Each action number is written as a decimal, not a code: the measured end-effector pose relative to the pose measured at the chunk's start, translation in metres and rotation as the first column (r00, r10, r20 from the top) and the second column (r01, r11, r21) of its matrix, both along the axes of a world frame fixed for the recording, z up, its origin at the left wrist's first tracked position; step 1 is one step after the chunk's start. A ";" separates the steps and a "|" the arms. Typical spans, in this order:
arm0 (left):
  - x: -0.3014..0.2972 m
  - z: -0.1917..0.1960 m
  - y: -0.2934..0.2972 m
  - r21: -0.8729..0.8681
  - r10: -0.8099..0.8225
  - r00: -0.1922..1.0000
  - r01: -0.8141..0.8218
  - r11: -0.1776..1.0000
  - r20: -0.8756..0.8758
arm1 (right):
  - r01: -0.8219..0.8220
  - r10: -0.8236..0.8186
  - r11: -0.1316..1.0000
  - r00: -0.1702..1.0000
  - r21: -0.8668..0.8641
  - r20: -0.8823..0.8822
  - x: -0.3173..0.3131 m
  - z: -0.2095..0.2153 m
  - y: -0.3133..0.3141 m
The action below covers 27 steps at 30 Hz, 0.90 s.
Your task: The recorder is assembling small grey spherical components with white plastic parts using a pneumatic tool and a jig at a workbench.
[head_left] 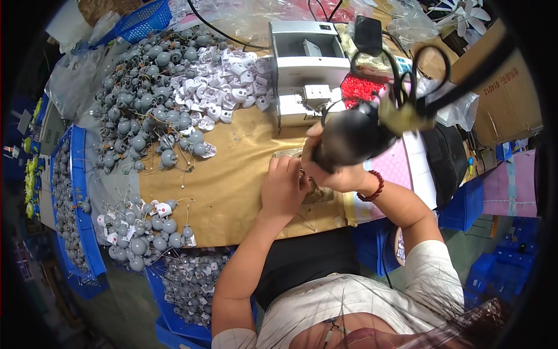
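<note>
Right hand (340, 171) has its grip wrapped around a dark power tool (349, 139), bearing down; left hand (283, 189), fingers curled, pins the small part (314, 189) beneath the tool, seemingly to steady it.

The counter (232, 174) wears matt brown paper, creased and dull. On its far left lie smooth grey plastic round parts (139, 116) beside glossy white plastic pieces (221, 87). The pale boxy machine (308, 70) looks like satin painted metal. The black tool (349, 139) has a soft sheen.
</note>
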<state>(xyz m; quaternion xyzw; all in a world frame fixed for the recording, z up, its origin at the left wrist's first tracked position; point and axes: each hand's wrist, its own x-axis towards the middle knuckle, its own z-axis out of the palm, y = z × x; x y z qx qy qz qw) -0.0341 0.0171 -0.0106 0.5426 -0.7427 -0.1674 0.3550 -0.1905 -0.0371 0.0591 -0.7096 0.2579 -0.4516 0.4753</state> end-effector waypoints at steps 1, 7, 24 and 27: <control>0.000 0.001 0.000 0.017 0.009 1.000 -0.010 1.000 0.014 | 0.000 -0.001 0.997 1.000 0.077 0.010 0.000 0.003 -0.003; -0.003 0.009 0.003 0.099 0.071 0.997 -0.067 0.993 -0.038 | 0.540 -0.541 0.816 0.839 0.205 -0.059 -0.043 0.000 -0.059; -0.001 -0.001 0.007 0.030 0.004 1.000 -0.003 1.000 -0.020 | 0.207 -0.163 0.924 0.974 0.321 -0.159 0.005 -0.071 -0.010; -0.003 -0.001 0.006 0.031 0.002 1.000 -0.001 1.000 -0.024 | 0.203 -0.185 0.891 0.979 0.407 -0.083 0.015 -0.073 -0.015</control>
